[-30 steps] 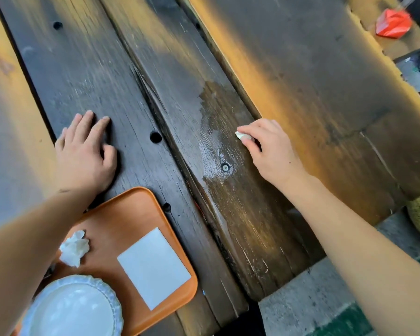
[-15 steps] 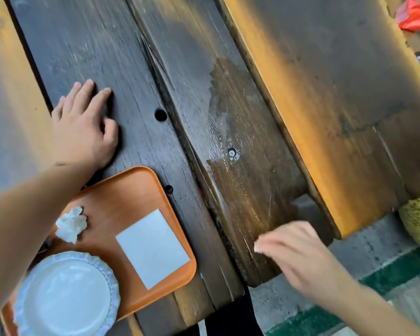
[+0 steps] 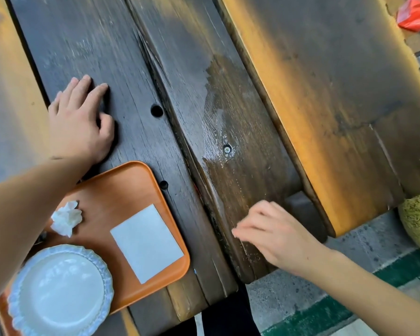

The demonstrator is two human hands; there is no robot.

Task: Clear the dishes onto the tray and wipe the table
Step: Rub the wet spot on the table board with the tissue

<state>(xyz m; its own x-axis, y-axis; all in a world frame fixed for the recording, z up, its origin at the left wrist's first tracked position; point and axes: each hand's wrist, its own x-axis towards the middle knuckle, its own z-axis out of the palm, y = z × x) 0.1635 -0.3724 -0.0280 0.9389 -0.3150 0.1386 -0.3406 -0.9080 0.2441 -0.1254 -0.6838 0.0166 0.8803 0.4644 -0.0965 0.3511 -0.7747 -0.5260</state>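
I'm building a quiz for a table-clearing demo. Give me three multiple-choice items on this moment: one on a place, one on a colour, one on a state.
1. Where is the white plate?
A on the tray's near end
B on the floor
C on the wet plank

2. What colour is the tray?
A blue
B orange
C black

3. How does the left hand lie?
A gripping the plate
B lifted off the table
C flat on the table

Key: A, the plate sits at the tray's near end; B, the rim is orange; C, its palm rests on the wood.
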